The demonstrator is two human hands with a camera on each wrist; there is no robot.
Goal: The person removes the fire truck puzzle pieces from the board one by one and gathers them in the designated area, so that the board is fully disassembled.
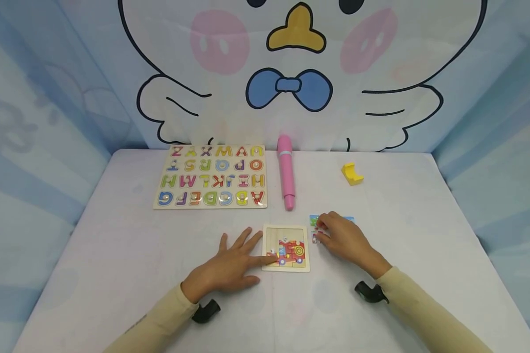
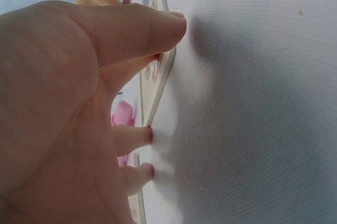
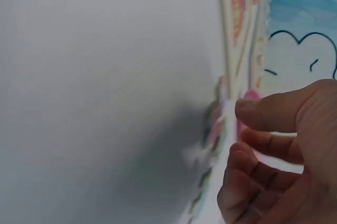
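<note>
Picture tray (image 1: 291, 270): it is lying flat on the white tabletop (image 1: 137, 245) between the two hands; it is looking close to square, so no long axis is standing out.
Truck pieces (image 1: 291, 251): they are filling the tray's lower and 4 o'clock part, while bare wood is showing along its 12 o'clock side and upper left.
Left hand (image 1: 229, 264): it is lying spread on the tray's 8-to-9 o'clock side, gripping nothing; its index finger is crossing the rim, with the tip resting over the truck's front end.
Right hand (image 1: 346, 238): it is bending its fingers above the loose pieces (image 1: 313, 220); whether it is pinching one, I cannot tell.
Loose pieces to tray: they are lying just beside it, toward 2 o'clock, partly hidden under the right hand, which is plainly the nearer one.
Right hand to bare wood: the gap in the picture is lying at about 9 o'clock from those fingertips, just across the tray's near rim.
Alphabet board (image 1: 190, 207): it is lying toward 11 o'clock from the tray.
Pink stick (image 1: 286, 171): it is lying at 12 o'clock, its long axis running nearly 12 to 6.
Yellow block (image 1: 352, 175): it is sitting toward 1 o'clock, well apart.
</note>
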